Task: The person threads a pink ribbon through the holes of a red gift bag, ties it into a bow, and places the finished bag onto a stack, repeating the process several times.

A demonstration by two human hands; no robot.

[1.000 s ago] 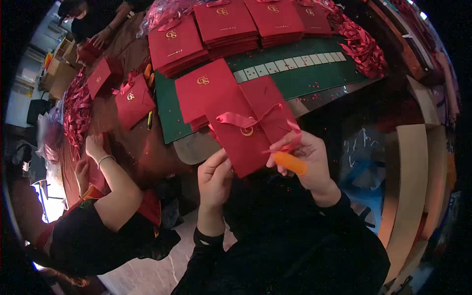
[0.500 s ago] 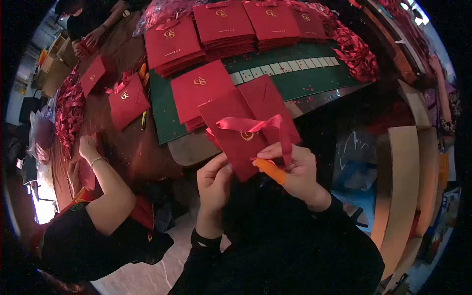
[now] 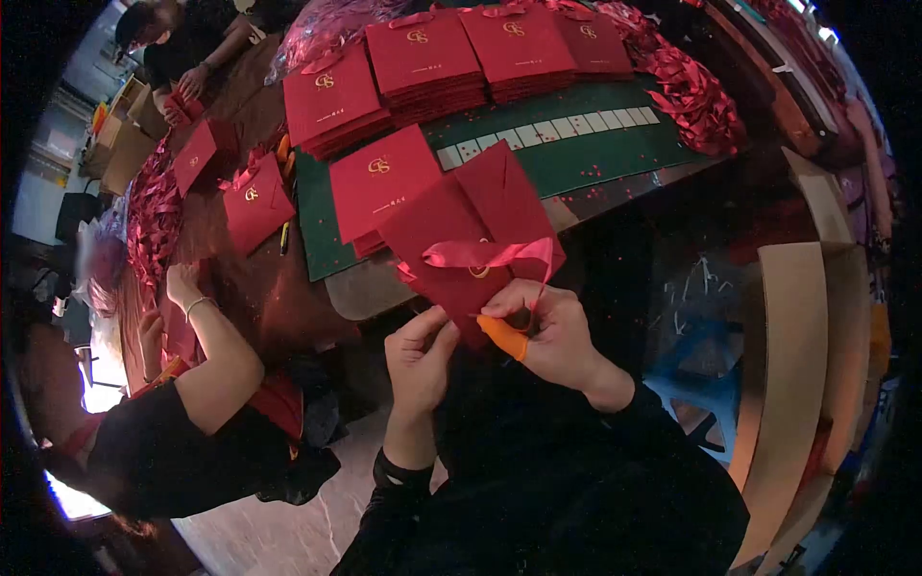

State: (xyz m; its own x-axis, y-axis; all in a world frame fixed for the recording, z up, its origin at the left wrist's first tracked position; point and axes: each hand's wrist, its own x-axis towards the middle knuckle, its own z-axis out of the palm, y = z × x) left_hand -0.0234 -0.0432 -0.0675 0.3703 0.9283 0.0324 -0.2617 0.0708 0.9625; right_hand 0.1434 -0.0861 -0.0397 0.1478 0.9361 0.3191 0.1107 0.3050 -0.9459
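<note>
1. Near field, the hands. The left hand [image 3: 420, 350] sits lowest in the head view. Its grip is closed, with thumb and fingers pinched on the near lower edge of the red envelope [image 3: 444, 223]. The right hand [image 3: 545, 331] is just beside it to the right. Its grip is clenched on the free end of the ribbon [image 3: 490, 253], and it also carries an orange piece [image 3: 502, 337]. We cannot tell whether this piece is a fingertip cover or a small tool.

2. Held work. The red envelope lies up and away from both hands, over the near rim of the tabletop [image 3: 370, 288], with its flap open. Its long axis runs from the left grip away to the upper right. The ribbon crosses that axis, running left to right over the gold seal [image 3: 477, 272], then drops at the envelope's right edge into the right grip. The right hand is the nearer hand to the ribbon's end. The left hand touches only the envelope.

3. Middle field. A green mat [image 3: 595, 144] lies on the tabletop, with one more envelope [image 3: 384, 180] just behind the held one. To the left, a co-worker's hand [image 3: 182, 284] rests at the tabletop edge.

4. Far field. Stacks of envelopes [image 3: 423, 56] line the far side of the mat. A heap of loose ribbons [image 3: 699, 91] lies at the far right.
</note>
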